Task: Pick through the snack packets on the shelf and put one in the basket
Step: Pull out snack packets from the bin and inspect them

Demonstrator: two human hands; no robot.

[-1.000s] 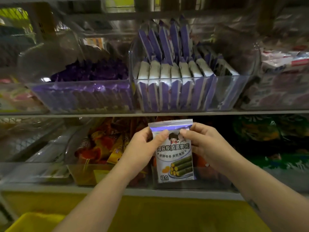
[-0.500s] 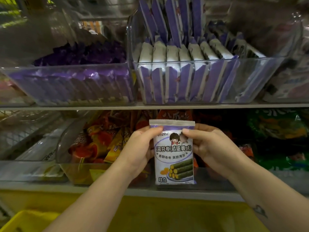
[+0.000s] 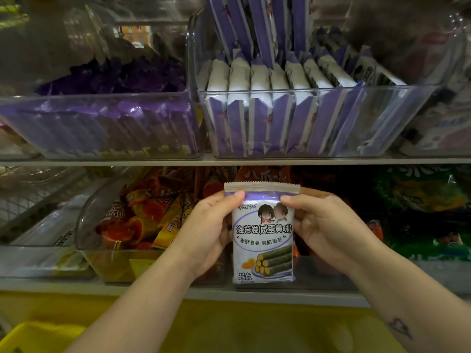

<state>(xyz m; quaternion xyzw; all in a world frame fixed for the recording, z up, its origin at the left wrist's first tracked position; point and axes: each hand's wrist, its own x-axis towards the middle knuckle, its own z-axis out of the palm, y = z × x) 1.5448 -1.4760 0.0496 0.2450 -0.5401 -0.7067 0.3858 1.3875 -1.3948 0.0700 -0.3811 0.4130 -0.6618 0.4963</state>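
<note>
Facing a dim two-tier snack shelf [image 3: 102, 163]. Up and left of the grip: a clear bin of dark purple packets [image 3: 102, 123]. Straight above it: a clear bin of purple-and-white packets [image 3: 280, 115] stood on edge. Level with the grip, just to its left: a bin of orange and yellow packets [image 3: 137, 220]. Well below and far left: a corner of the yellow basket [image 3: 38, 337], contents out of view.

Left hand [image 3: 209, 233] pinching the top left corner of a seaweed roll packet [image 3: 262, 238], thumb on the front; right hand [image 3: 323, 225] pinching the top right corner likewise. A two-handed grip, closed on that one packet, held upright with its print towards the camera, in front of the lower tier. Right of the grip: green packets [image 3: 420, 200].

Judged from this: one packet apparently chosen and out of its bin. Left to do: carry it down and left, then let go over the basket.
</note>
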